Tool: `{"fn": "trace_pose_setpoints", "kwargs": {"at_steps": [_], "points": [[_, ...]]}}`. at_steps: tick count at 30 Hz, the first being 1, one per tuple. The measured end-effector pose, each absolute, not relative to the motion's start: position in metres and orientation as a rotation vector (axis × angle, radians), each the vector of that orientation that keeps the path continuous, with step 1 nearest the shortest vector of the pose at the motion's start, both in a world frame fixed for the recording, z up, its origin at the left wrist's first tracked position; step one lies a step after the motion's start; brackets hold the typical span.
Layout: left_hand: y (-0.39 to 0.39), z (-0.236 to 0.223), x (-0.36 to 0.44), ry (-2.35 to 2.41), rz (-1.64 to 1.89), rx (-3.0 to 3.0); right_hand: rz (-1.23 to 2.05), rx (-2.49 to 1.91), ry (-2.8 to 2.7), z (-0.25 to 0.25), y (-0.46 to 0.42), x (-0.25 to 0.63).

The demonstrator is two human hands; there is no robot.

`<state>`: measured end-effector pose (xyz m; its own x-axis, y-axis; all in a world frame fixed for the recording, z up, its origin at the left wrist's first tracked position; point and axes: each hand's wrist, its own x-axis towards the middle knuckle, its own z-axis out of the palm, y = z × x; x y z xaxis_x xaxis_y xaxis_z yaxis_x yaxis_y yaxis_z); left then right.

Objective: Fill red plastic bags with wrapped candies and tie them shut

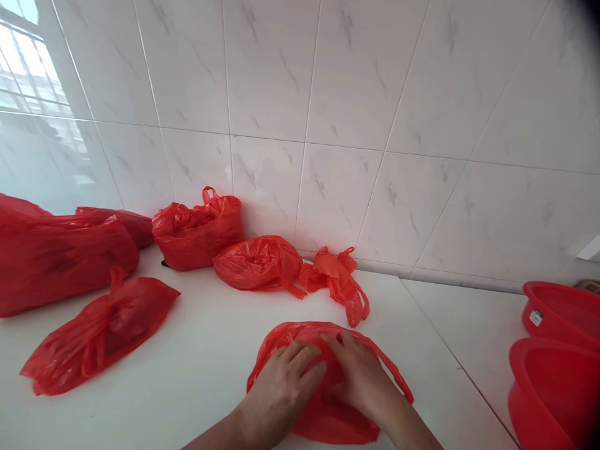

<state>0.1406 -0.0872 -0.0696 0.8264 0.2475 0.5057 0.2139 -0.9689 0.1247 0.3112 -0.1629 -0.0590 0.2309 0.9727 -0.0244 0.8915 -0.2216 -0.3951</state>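
A red plastic bag (337, 431) sits on the white tabletop in front of me, its mouth open and a loop of its handle trailing down on the right. My left hand (288, 387) lies over the bag's left side, fingers curled and closed on the plastic. Bent around a bulge of red plastic in the bag's mouth, my right hand (359, 375) has its thumb apart from its fingers. What lies under the plastic between the hands is hidden.
Along the tiled wall (347, 125) stand several filled red plastic bags (199, 234), with a crumpled red bag (335, 275) at their right end. A knotted red bag (103, 334) lies at left. Two red plastic basins (529, 375) stand at right, past a tabletop seam.
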Motion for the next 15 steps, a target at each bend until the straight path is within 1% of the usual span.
{"fn": "trace_pose_setpoints", "kwargs": {"at_steps": [1,5,7,11,15], "points": [[-0.087,-0.07,0.141,0.387,0.785,2.965,0.408,-2.219,-1.744,-0.061,-0.163,0.312],[-0.082,-0.075,0.144,0.58,0.435,2.992,0.447,-2.25,-1.766,-0.066,-0.162,0.314],[-0.079,-0.079,0.146,0.662,0.343,2.943,0.45,-2.259,-1.778,-0.065,-0.162,0.314],[-0.077,-0.081,0.147,0.702,0.334,2.896,0.427,-2.255,-1.751,-0.059,-0.163,0.311],[-0.079,-0.079,0.147,0.667,0.327,2.93,0.222,-2.18,-1.71,-0.049,-0.163,0.302]]}}
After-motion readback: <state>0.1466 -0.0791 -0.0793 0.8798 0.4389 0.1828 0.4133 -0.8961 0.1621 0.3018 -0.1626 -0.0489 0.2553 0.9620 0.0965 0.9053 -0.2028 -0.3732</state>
